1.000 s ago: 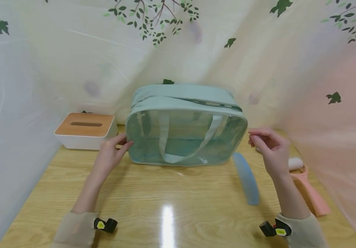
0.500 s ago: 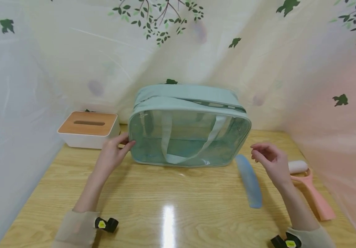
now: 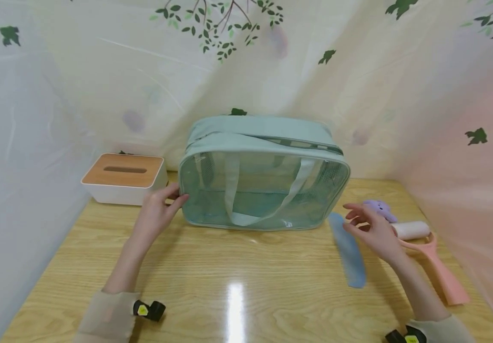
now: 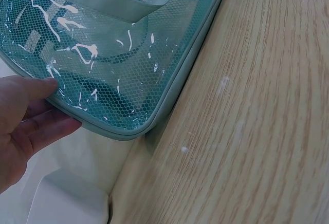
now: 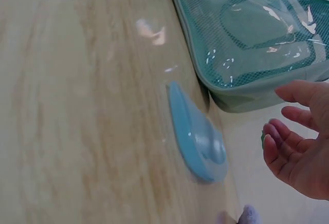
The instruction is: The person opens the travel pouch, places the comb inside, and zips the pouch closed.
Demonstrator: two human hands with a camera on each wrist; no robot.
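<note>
- Leaf-printed curtain (image 3: 143, 85) hangs behind our wood-grain table (image 3: 186, 295)
- We have the bag (image 3: 268, 178) standing at the back middle, a gap along its top
- Our left hand (image 3: 158, 209) pinches the bag's left edge between thumb and fingers
- Our right hand (image 3: 373, 232), fingers loosely bent, holds nothing, near the comb (image 3: 348, 255) (blue, just beside the bag)
- We see a toy (image 3: 381, 209) and a pink-handled roller (image 3: 414, 230) at right, a box (image 3: 119, 193) at left

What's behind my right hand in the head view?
Past your right hand, a purple item and white roll show. Part of the purple item and anything wholly behind the hand are hidden.
</note>
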